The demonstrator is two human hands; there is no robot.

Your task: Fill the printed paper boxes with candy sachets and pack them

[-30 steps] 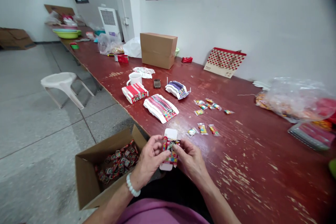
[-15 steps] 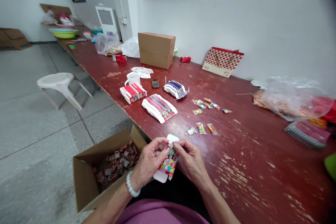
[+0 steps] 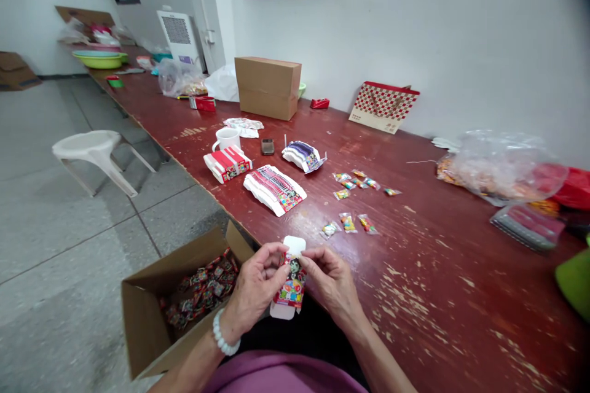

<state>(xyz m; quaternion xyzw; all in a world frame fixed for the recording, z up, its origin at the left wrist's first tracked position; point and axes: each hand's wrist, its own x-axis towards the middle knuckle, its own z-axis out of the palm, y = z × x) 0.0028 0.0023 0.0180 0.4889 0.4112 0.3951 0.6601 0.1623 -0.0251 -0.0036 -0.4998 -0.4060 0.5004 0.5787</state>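
Between my hands is a small red printed candy box (image 3: 290, 288), upright, with white end flaps sticking out at top and bottom. My left hand (image 3: 260, 279) pinches its upper left edge, thumb on the printed front. My right hand (image 3: 332, 279) pinches the upper right edge near the top flap. Just past my hands on the table lie three small candy packets (image 3: 348, 223) in a row, with several more candy packets (image 3: 359, 182) behind them. A fanned stack of flat red boxes (image 3: 275, 189) lies to the left of these.
A carton (image 3: 138, 313) with many small wrapped packets stands low on my left. On the red table (image 3: 428, 295) are a banded box bundle (image 3: 227, 163), a white mug (image 3: 227, 137), purple boxes (image 3: 304, 156), a large cardboard box (image 3: 267, 87) and a plastic bag (image 3: 502, 166). A white stool (image 3: 94, 150) stands left.
The candy box has turned a little more upright, its front facing me more squarely. Both hands keep their pinch on it. The whole view has shifted slightly.
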